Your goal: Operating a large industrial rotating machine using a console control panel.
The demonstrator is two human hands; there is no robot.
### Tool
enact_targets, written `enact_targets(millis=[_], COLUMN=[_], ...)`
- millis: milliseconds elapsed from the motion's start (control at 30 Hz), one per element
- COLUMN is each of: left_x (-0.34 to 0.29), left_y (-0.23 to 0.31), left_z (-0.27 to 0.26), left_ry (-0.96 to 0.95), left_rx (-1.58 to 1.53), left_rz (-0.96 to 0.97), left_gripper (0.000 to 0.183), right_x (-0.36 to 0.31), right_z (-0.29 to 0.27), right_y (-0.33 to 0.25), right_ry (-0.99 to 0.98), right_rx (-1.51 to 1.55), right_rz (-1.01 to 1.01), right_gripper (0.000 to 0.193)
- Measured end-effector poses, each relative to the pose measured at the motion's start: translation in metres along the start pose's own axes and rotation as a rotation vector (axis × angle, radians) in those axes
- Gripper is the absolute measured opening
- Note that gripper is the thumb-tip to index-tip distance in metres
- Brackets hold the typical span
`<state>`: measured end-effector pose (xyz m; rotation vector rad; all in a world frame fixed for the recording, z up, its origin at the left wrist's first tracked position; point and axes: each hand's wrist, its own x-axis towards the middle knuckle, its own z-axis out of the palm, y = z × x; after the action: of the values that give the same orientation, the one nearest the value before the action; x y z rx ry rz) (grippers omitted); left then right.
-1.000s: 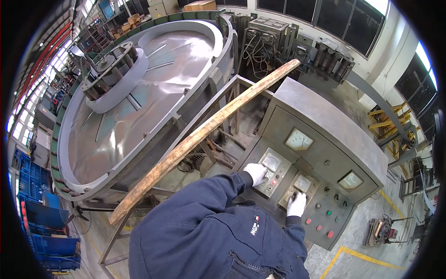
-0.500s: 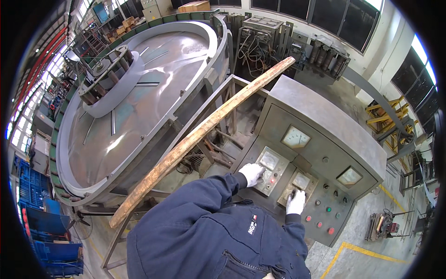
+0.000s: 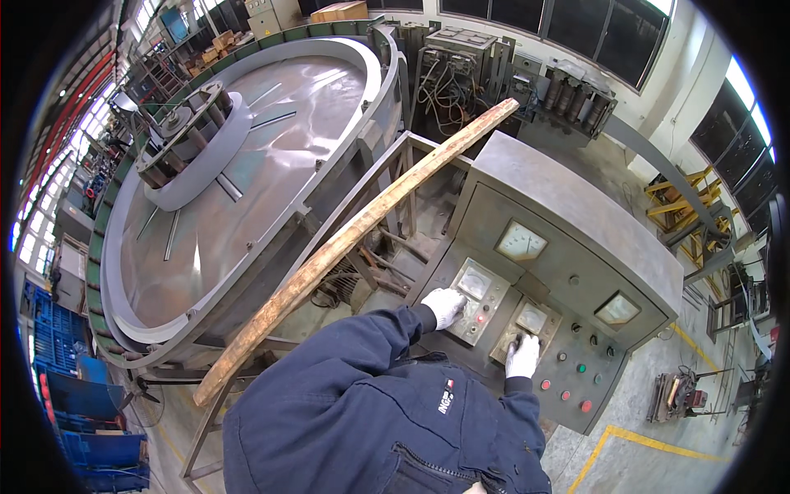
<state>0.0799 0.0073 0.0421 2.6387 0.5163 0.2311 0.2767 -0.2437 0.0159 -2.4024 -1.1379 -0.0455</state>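
- The left hand [image 3: 445, 308], covered by a white glove, is placed at the left edge of the left control module [image 3: 484, 311]. Its fingers are partly curled; whether anything is gripped cannot be told.
- The right hand [image 3: 522, 357], likewise gloved, is placed over the lower part of the right control module [image 3: 508, 333]. Its fingers are bent at a dark knob [image 3: 516, 340]; how firmly the knob is held cannot be told.
- Both modules are mounted side by side on the sloping lower panel of a grey console [image 3: 576, 210]. Each is fitted with a small meter at its upper end.
- A red indicator [image 3: 480, 319] is seen on the left module.
- Two larger gauges, a left one [image 3: 521, 241] and a right one [image 3: 617, 309], are set into the upper panel.
- Red buttons [image 3: 565, 395] and a green button [image 3: 581, 368] are arranged right of the right hand.
- A wooden beam [image 3: 352, 240] is laid diagonally between the console and a large round machine [image 3: 271, 185].
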Motion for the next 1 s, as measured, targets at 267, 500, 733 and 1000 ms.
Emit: enact_targets(millis=[267,500,733,1000], left_x=[0.001,0.001,0.002,0.001], left_y=[0.003,0.003,0.004,0.002], left_z=[-0.006,-0.007,-0.012,-0.007], left_ry=[-0.015,-0.019,-0.030,-0.022], left_rx=[-0.001,-0.007,-0.007,-0.004], left_rz=[-0.006,-0.005,0.010,0.013], left_gripper=[0.017,0.019,0.020,0.020], right_x=[0.002,0.002,0.001,0.001], right_z=[-0.003,-0.005,-0.001,0.001], right_y=[0.002,0.001,0.002,0.001], right_ry=[-0.048,-0.073,-0.055,-0.059], right_rx=[0.012,0.008,-0.081,-0.142], right_rz=[-0.004,0.050,0.130,0.167], right_gripper=[0.025,0.027,0.029,0.033])
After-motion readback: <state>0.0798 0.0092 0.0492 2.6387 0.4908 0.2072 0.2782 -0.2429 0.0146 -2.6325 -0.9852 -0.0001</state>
